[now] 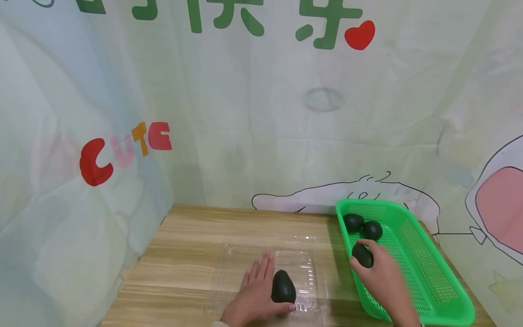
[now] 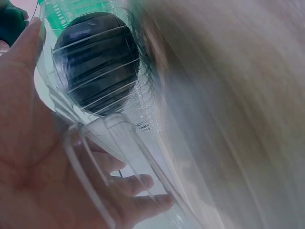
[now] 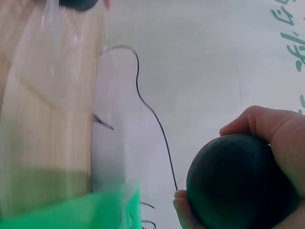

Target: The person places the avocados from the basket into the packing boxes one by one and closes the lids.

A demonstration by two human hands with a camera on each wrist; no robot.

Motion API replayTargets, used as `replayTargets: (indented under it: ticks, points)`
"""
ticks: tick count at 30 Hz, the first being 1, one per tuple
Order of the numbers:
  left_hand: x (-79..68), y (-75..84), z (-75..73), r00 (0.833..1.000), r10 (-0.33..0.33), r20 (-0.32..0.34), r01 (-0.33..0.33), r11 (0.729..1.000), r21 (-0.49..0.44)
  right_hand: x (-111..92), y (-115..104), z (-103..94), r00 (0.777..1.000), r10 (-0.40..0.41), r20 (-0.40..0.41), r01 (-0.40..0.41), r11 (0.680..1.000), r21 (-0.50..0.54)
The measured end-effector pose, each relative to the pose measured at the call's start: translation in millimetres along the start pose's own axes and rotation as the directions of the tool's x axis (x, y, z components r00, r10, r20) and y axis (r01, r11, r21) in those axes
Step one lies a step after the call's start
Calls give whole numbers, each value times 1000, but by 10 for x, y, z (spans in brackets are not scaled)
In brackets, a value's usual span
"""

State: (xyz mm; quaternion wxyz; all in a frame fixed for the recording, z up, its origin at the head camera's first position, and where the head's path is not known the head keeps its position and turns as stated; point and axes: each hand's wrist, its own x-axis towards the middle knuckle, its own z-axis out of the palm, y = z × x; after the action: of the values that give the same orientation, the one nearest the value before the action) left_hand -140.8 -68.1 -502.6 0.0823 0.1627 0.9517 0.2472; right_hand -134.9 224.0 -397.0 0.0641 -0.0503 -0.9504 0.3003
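A dark avocado [image 1: 283, 287] lies in the right half of a clear plastic clamshell box [image 1: 295, 255], which stands spread out on the table. Beside it my left hand [image 1: 256, 295] rests on the box with straight fingers, the thumb at the avocado's near end. In the left wrist view, that avocado [image 2: 95, 62] shows through the box's ribbed wall. My right hand [image 1: 384, 277] grips another avocado [image 1: 362, 255] between thumb and fingers, over the left side of a green basket [image 1: 453, 313]. The right wrist view shows this held avocado [image 3: 238, 183] up close.
Two more avocados, one in the corner [image 1: 353, 223] and one beside it [image 1: 372, 230], sit at the basket's far left. The wood-grain table [image 1: 180, 254] ends against a printed cloth backdrop [image 1: 245, 159] behind and at both sides.
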Motion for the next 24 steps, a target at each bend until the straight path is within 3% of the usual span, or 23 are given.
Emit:
replayTargets:
  ticks: [19, 24]
  points:
    - [0, 5, -1, 1000, -5, -10, 5, 1000, -5, -222, -357, 669, 1000, 3, -28, 1, 993, 117]
    - [21, -1, 4, 1000, -19, 13, 20, 1000, -11, -264, -416, 839, 1000, 18, -14, -16, 992, 126]
